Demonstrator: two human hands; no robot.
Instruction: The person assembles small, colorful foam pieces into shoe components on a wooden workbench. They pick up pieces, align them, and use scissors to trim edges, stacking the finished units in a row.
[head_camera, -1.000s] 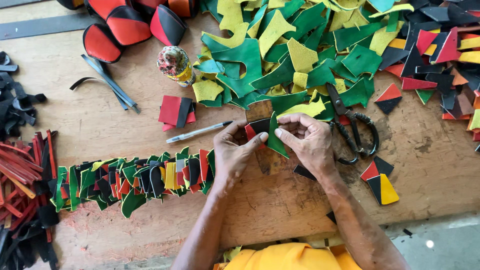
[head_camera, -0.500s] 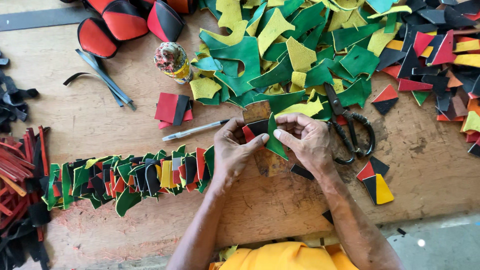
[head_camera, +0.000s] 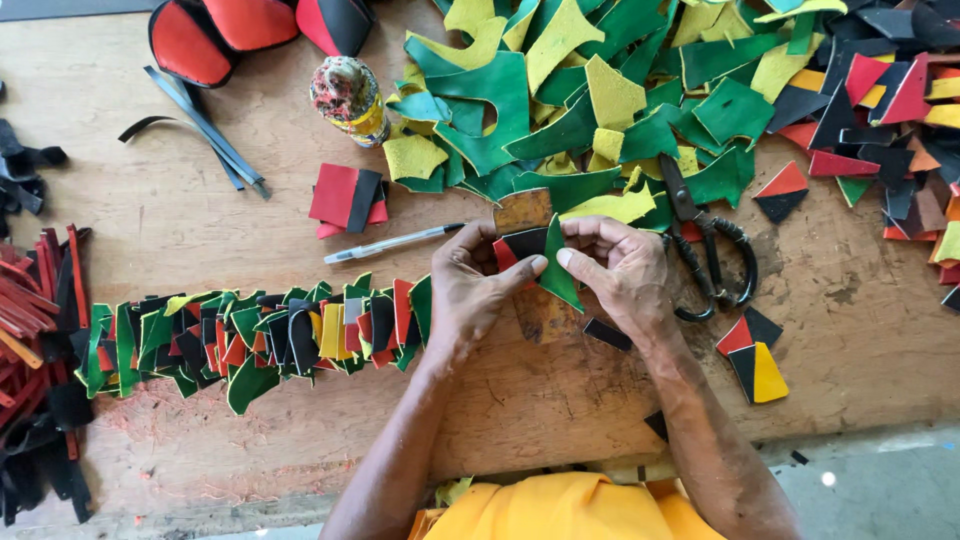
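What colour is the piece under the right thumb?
Green piece, seen in the head view.

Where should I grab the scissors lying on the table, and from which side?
Probably by the black loop handles of the scissors, reaching in from the near, right side. The loops lie on bare wood, pointing toward the person, beside the right hand. The blades point away and run under the green and yellow leather scraps, so that end is crowded.

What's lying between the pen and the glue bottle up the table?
In the head view, a small stack of red and black leather squares lies between the pen and the glue bottle, on the bare wooden table.
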